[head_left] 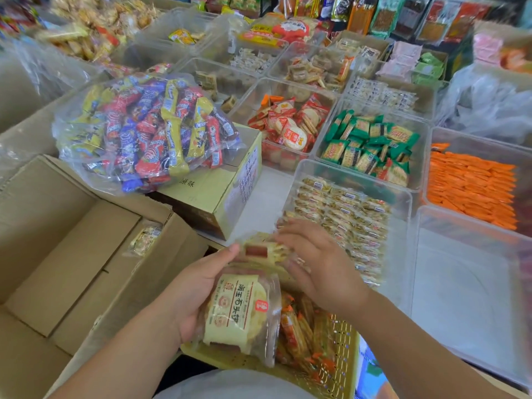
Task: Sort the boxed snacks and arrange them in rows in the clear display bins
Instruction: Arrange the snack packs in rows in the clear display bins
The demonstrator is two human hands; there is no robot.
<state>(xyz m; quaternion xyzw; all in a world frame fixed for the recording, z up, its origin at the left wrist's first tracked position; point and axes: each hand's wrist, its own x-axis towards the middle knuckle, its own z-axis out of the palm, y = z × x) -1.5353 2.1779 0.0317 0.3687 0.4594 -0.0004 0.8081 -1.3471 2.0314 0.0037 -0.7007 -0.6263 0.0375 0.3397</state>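
Note:
My left hand (198, 286) grips a small stack of cream-coloured wrapped snack packs (239, 309) with red stripes and black lettering. My right hand (319, 266) pinches the top pack of that stack (266, 250) at its far end, fingers curled round the wrapper. Just beyond my right hand stands a clear display bin (403, 203) with rows of the same kind of small clear-wrapped snacks (342, 214). One more of these packs (145, 239) lies in the open cardboard box (72, 254) at the left.
A yellow mesh basket (342, 367) with orange stick snacks sits under my hands. An empty clear bin (466, 298) stands at the right. Further bins hold orange packs (472, 185), green crackers (371, 145) and red crackers (290, 125). A big bag of mixed candy (146, 128) rests on a carton (227, 182).

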